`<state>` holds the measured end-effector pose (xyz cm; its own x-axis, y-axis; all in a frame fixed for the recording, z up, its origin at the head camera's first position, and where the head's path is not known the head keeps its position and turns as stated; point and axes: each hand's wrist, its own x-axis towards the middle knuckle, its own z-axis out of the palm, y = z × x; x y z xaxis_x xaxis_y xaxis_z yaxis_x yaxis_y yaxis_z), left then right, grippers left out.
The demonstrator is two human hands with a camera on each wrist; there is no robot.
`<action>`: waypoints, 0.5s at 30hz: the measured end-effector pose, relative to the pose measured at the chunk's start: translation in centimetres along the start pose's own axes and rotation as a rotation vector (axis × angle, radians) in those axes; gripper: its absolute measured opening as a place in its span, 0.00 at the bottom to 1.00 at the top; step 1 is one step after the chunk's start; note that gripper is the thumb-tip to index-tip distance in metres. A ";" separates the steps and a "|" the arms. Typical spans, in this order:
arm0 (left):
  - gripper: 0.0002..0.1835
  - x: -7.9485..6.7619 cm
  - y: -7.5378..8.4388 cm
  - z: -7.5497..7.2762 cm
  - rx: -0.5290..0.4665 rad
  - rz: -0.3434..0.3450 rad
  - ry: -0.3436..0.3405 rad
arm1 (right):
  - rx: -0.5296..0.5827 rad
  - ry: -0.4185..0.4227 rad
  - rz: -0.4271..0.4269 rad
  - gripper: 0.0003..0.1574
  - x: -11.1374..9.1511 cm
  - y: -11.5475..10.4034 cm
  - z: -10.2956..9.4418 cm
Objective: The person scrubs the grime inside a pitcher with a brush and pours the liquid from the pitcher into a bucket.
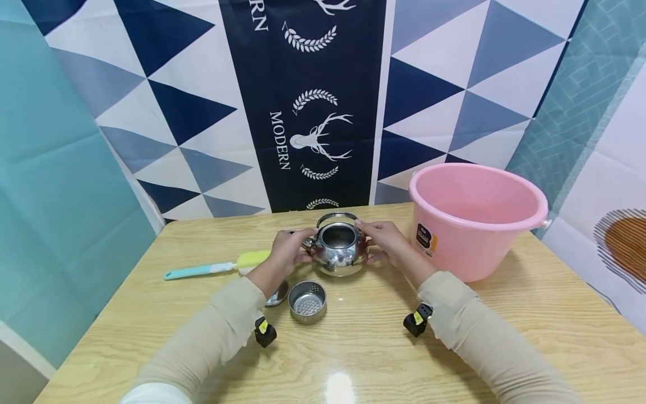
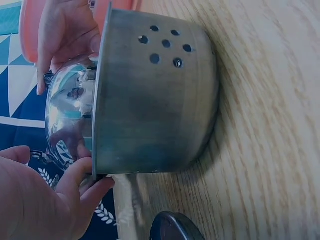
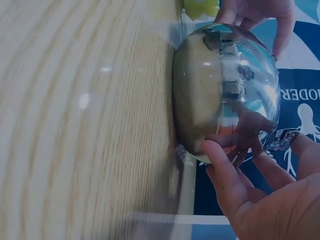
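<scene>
A shiny steel teapot (image 1: 339,259) stands lidless on the table, its round mouth facing up and its handle raised behind the mouth. My left hand (image 1: 287,249) grips its left side by the spout, thumb near the top. On the opposite side my right hand (image 1: 386,238) holds the pot, thumb at the handle's base and fingers along the belly (image 3: 200,95). Nearer to me sits a steel strainer basket (image 1: 308,303) with a perforated bottom; its holed wall (image 2: 155,100) fills much of the left wrist view. A round steel lid (image 1: 276,294) lies partly hidden behind my left wrist.
Left of the pot lies a brush with a yellow head (image 1: 252,258) and a turquoise handle (image 1: 199,271), partly covered by my left arm. A large pink bucket (image 1: 469,247) stands at the right, close to my right forearm. Behind the table (image 1: 363,348) hangs a patterned cloth (image 1: 323,112).
</scene>
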<state>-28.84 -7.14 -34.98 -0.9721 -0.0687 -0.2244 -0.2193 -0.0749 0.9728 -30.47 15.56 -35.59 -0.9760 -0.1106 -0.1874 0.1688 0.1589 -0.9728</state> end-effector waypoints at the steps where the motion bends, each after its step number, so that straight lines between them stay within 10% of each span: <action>1: 0.30 0.0 0.0 0.0 0.000 -0.002 0.002 | -0.007 -0.007 -0.001 0.31 0.0 0.0 0.0; 15: 0.47 -0.7 0.5 -0.4 -0.020 -0.102 -0.048 | -0.154 -0.082 -0.019 0.39 -0.2 -0.7 -0.4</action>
<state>-28.19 -7.55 -34.39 -0.9477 -0.0123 -0.3190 -0.3163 -0.0988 0.9435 -30.47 15.82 -34.78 -0.9634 -0.1938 -0.1855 0.1209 0.3035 -0.9451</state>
